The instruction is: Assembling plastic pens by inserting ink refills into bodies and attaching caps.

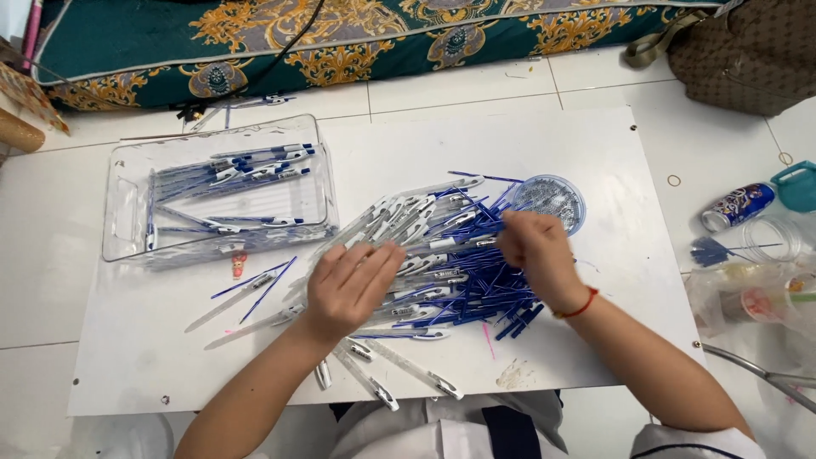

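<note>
Left hand (348, 285) is resting flat on the pen pile (442, 263), grip spread, fingers fanned over the white barrels, pinching nothing. Right hand (535, 255) is digging into the pile's right side near the round lid (551, 202); fingers are curling together, but can't tell what they're nipping, if anything. Pile is sitting mid-board (595, 340), w/ blue refills tangled under the barrels.

Risks, as I read it: a sideways sweep of the left palm could roll loose barrels (399, 374) off the board's near edge toward the lap. Right wrist pulling back could drag refills out w/ it, since they're crossing each other.

Room: open board to the left below the clear tray (115, 212), which is holding finished pens. Right edge is tighter: can (738, 206) and plastic cups (769, 289) are crowding the floor there. Bag (748, 51) is well apart at back.
</note>
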